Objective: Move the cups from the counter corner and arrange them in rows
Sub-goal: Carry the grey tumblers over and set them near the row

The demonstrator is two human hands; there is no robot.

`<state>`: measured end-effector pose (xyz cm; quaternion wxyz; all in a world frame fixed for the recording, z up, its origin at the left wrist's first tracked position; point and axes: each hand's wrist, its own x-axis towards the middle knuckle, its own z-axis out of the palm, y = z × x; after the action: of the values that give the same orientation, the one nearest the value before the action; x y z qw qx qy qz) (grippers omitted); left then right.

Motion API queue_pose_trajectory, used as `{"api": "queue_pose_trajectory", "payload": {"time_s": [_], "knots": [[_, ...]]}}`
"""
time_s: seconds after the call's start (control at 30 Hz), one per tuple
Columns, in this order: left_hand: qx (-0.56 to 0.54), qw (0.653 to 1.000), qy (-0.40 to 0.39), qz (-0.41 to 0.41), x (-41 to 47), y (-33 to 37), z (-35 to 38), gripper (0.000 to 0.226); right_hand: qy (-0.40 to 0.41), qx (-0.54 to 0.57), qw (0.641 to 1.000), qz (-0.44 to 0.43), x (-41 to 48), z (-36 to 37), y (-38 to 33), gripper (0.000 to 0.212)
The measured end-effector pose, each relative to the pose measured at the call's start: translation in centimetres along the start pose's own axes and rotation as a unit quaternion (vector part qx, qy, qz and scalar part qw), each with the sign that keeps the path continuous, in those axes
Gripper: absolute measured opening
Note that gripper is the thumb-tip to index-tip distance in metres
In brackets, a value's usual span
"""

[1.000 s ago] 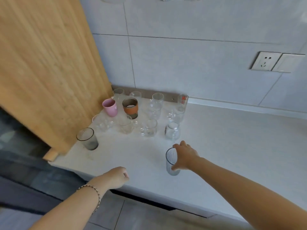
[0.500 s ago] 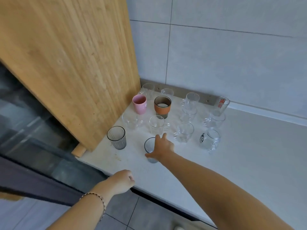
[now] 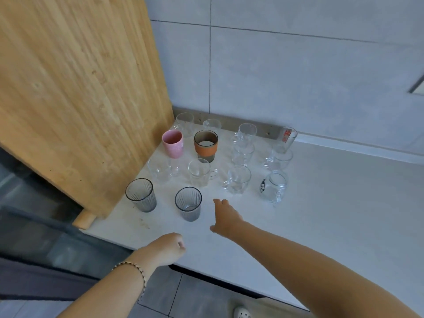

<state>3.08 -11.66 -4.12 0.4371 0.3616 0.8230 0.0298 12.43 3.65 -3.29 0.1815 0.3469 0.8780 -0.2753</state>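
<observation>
Several cups stand in rows in the corner of the white counter [image 3: 332, 214]. In the front row are two grey ribbed glasses, one on the left [image 3: 141, 195] and one [image 3: 188, 203] to its right. Behind them are clear glass mugs, among them a mug [image 3: 237, 179] and a jar mug with a dark label [image 3: 273, 187]. Further back stand a pink cup [image 3: 173, 143] and a glass with an orange sleeve [image 3: 205, 144]. My right hand [image 3: 226, 218] hovers just right of the second grey glass, fingers apart, holding nothing. My left hand [image 3: 167, 247] is a fist at the counter's front edge.
A large wooden board [image 3: 75, 88] leans on the left, bounding the cups. A tiled wall [image 3: 298, 76] runs behind them. A tall glass with red print [image 3: 288, 137] stands at the back right. The counter's front edge drops to a tiled floor [image 3: 195, 299].
My right hand carried the ribbed grey glass left, set it beside the other grey glass, let go and drew back to the right. My left fist stayed put.
</observation>
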Motion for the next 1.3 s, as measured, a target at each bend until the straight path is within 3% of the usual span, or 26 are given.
{"api": "queue_pose_trajectory", "payload": {"time_s": [0.17, 0.5, 0.73, 0.97, 1.3], "knots": [[0.056, 0.997, -0.034, 0.051, 2.5, 6.5, 1.1, 0.012, -0.053, 0.014, 0.993, 0.103, -4.7, -1.1, 11.1, 0.043], [0.169, 0.969, -0.047, 0.175, 5.5, 26.2, 5.8, 0.023, 0.028, 0.073, 0.957, 0.279, -16.5, -6.7, 33.2, 0.041], [0.243, 0.938, -0.071, 0.237, 7.1, 43.6, 13.4, 0.029, 0.079, 0.132, 0.928, 0.339, -24.2, -8.0, 49.5, 0.035], [0.285, 0.913, -0.095, 0.277, 8.7, 60.6, 23.0, 0.015, 0.082, 0.162, 0.909, 0.375, -30.8, -10.4, 65.4, 0.031], [0.278, 0.924, -0.116, 0.237, 13.0, 71.8, 28.2, 0.010, 0.130, 0.181, 0.889, 0.399, -30.7, -15.3, 78.8, 0.039]]}}
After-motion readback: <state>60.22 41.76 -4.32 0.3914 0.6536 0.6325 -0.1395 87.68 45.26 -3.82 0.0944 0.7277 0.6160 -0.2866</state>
